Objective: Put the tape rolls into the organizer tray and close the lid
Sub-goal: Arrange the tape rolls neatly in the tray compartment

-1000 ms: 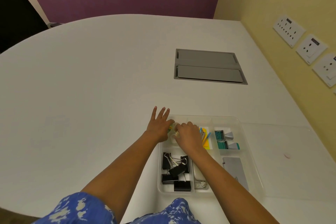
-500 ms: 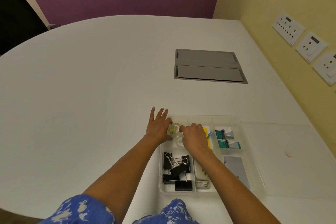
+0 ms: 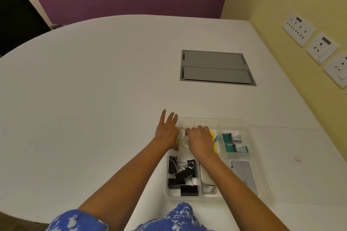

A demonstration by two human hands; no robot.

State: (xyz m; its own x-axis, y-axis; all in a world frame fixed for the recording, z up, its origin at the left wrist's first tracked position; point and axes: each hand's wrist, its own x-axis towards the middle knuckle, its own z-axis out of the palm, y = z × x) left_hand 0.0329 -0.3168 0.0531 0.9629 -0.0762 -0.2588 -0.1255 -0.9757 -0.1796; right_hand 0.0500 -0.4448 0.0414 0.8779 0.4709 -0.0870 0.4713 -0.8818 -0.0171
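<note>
The clear organizer tray (image 3: 225, 119) lies on the white table in front of me. Small clear tape rolls (image 3: 182, 138) sit in its far-left compartment, between my two hands. My left hand (image 3: 166, 133) pinches a roll with thumb and forefinger, its other three fingers spread over the table beyond the tray's left edge. My right hand (image 3: 201, 140) is curled over the compartment, fingertips on the rolls. The clear lid (image 3: 300, 174) lies open and flat to the right of the tray.
Other compartments hold black binder clips (image 3: 183, 174), yellow sticky tabs (image 3: 213, 134), teal stamps (image 3: 231, 142) and a grey card (image 3: 244, 174). A grey cable hatch (image 3: 216, 67) is set into the table farther back. Wall sockets (image 3: 322, 48) line the yellow wall on the right.
Both hands stay at the far-left compartment. My right hand has shifted slightly right, so the tape rolls show more between the hands.
</note>
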